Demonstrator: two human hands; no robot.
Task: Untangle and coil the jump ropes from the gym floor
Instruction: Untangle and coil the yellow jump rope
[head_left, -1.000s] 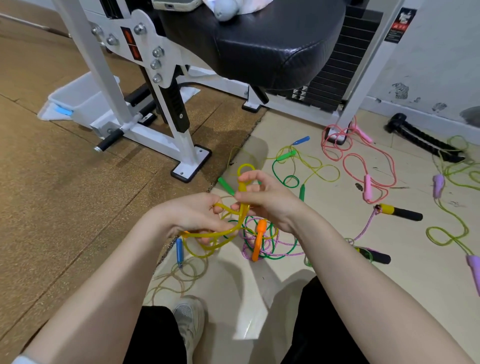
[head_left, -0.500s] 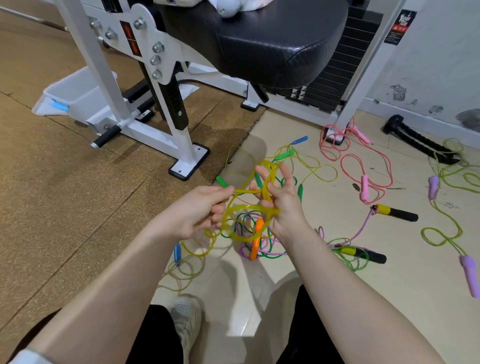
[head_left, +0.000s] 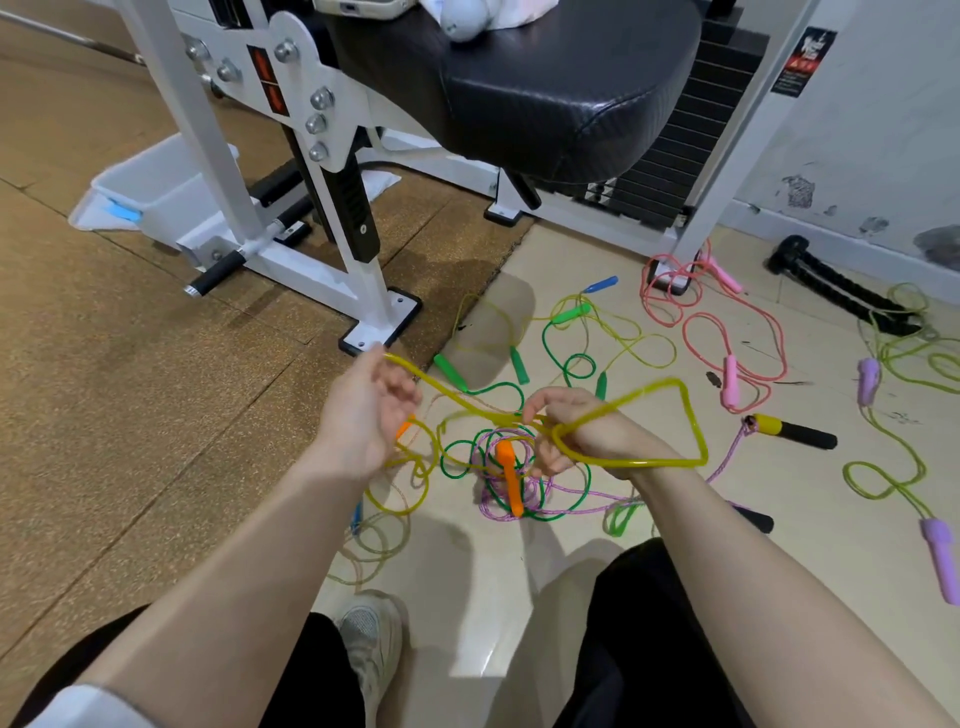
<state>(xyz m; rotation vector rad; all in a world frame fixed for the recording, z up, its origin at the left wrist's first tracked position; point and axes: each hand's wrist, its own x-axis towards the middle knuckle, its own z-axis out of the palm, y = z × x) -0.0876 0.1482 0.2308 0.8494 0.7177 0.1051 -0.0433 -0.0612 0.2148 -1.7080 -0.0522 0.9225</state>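
This is a gym. A white-framed weight machine stands at the far side, with a black padded seat and a stack of black weight plates behind it; its feet rest on brown cork-like rubber matting that covers the left part of the floor. Where the matting ends, glossy beige floor tiles begin, strewn with jump ropes in green, pink, yellow and purple, their handles scattered among the loops. A black ribbed bar lies near the scuffed white wall at the far right corner, just beside the baseboard.
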